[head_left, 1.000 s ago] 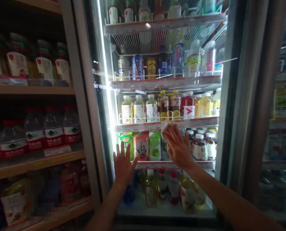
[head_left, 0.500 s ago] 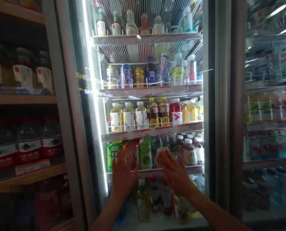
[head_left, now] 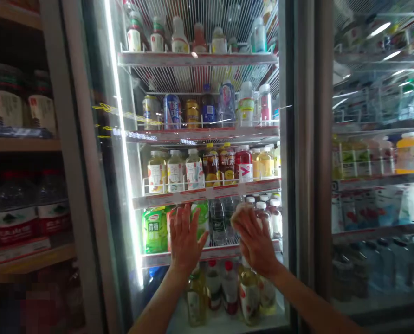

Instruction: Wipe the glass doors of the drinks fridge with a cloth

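A glass cooler door [head_left: 99, 204] stands in front of me, with lit shelves of drinks behind it. My left hand [head_left: 185, 239] is spread flat at the glass, fingers up and apart, holding nothing. It covers part of a red package and a green bottle [head_left: 202, 218] behind the pane. My right hand [head_left: 258, 241] presses a crumpled pale cloth [head_left: 241, 215] to the glass, in front of the clear bottles [head_left: 219, 220] and white-capped ones. The fingers lie over the cloth and hide part of it.
Wooden shelves [head_left: 22, 144] with bottles stand on the left. A metal door frame [head_left: 306, 153] runs down the right side, and another glass cooler [head_left: 381, 222] with drinks lies beyond it. Price-label strips [head_left: 207, 192] edge the cooler shelves.
The view has shifted right. Against the bottles behind, my right hand with the cloth has moved right and slightly up. My left hand has also shifted right and up, still spread.
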`<act>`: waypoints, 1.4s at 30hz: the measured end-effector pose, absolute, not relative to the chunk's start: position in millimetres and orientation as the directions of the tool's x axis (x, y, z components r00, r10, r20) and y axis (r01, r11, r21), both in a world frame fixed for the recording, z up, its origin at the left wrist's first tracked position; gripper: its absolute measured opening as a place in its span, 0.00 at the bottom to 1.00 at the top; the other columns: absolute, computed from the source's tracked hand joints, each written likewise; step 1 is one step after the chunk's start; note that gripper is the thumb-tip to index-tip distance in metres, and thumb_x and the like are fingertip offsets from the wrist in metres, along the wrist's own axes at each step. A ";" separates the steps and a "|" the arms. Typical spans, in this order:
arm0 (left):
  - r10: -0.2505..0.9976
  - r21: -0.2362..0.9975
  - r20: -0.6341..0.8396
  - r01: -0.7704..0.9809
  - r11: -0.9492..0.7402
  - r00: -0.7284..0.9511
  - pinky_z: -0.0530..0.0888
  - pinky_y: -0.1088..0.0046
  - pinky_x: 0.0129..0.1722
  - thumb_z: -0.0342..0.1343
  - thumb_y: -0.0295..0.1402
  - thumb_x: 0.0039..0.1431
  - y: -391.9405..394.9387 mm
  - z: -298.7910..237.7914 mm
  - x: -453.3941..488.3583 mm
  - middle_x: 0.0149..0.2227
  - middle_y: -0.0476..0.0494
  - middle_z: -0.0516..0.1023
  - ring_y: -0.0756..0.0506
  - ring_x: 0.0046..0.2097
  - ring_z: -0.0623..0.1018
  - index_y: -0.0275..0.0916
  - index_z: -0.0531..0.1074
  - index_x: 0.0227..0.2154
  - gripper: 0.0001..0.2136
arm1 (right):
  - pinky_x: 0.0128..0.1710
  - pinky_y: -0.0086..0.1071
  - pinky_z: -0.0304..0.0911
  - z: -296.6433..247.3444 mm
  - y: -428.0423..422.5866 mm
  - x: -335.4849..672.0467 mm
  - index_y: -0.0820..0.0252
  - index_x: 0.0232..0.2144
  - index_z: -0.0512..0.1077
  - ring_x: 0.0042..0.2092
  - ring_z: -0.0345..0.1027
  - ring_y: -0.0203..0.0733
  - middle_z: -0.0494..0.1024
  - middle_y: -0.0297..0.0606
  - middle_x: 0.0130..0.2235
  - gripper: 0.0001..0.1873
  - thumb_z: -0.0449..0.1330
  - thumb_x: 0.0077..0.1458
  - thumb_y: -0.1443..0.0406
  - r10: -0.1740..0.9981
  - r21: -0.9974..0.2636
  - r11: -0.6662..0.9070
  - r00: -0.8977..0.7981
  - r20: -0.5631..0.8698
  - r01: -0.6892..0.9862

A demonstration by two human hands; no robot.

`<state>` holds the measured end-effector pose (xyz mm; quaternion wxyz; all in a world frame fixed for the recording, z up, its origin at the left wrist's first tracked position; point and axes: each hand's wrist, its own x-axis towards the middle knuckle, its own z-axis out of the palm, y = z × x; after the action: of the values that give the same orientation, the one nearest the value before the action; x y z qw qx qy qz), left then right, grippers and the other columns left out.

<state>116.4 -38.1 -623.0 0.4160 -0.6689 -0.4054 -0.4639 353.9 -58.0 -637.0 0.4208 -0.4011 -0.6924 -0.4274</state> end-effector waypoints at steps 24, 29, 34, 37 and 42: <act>0.170 -0.177 0.957 0.937 -0.300 0.235 0.48 0.50 0.63 0.51 0.42 0.59 -31.9 -628.1 117.4 0.66 0.36 0.46 0.37 0.67 0.43 0.42 0.43 0.64 0.34 | 0.59 0.52 0.47 -658.8 -57.1 384.4 0.55 0.65 0.37 0.67 0.35 0.55 0.38 0.43 0.67 0.36 0.48 0.58 0.67 0.133 -0.045 0.141 0.026 0.991 0.989; 0.159 -0.184 0.957 0.933 -0.309 0.242 0.47 0.50 0.63 0.50 0.41 0.59 -32.4 -628.6 118.2 0.66 0.36 0.47 0.37 0.67 0.43 0.41 0.43 0.63 0.33 | 0.61 0.52 0.44 -649.9 -55.3 376.8 0.49 0.64 0.40 0.66 0.39 0.51 0.45 0.37 0.67 0.34 0.47 0.58 0.67 0.181 0.100 0.234 -0.145 0.973 0.967; 0.164 -0.171 0.960 0.938 -0.302 0.228 0.48 0.50 0.63 0.52 0.40 0.58 -33.0 -629.2 118.6 0.65 0.36 0.48 0.37 0.67 0.44 0.42 0.43 0.63 0.34 | 0.60 0.53 0.46 -643.3 -51.4 368.5 0.54 0.65 0.41 0.66 0.35 0.55 0.40 0.41 0.67 0.34 0.48 0.58 0.66 0.113 -0.006 0.240 -0.022 0.993 0.971; 0.180 -0.170 0.957 0.940 -0.295 0.229 0.49 0.52 0.63 0.52 0.39 0.58 -34.0 -629.4 117.6 0.65 0.36 0.48 0.38 0.67 0.44 0.42 0.44 0.63 0.34 | 0.62 0.50 0.42 -640.7 -49.8 359.3 0.48 0.64 0.45 0.66 0.40 0.50 0.47 0.35 0.66 0.34 0.48 0.57 0.67 0.178 0.246 0.341 -0.319 0.931 0.907; 0.187 -0.186 0.951 0.938 -0.292 0.246 0.49 0.52 0.63 0.52 0.39 0.57 -34.9 -630.4 114.8 0.65 0.36 0.50 0.38 0.66 0.45 0.41 0.45 0.63 0.34 | 0.60 0.54 0.42 -630.7 -46.2 347.3 0.54 0.64 0.46 0.66 0.37 0.55 0.43 0.42 0.67 0.34 0.49 0.56 0.67 0.067 0.010 0.252 -0.028 0.997 0.968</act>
<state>114.8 -34.9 -630.4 0.4204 -0.6681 -0.4208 -0.4470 347.3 -46.2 -630.7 0.5366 -0.4449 -0.5816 -0.4193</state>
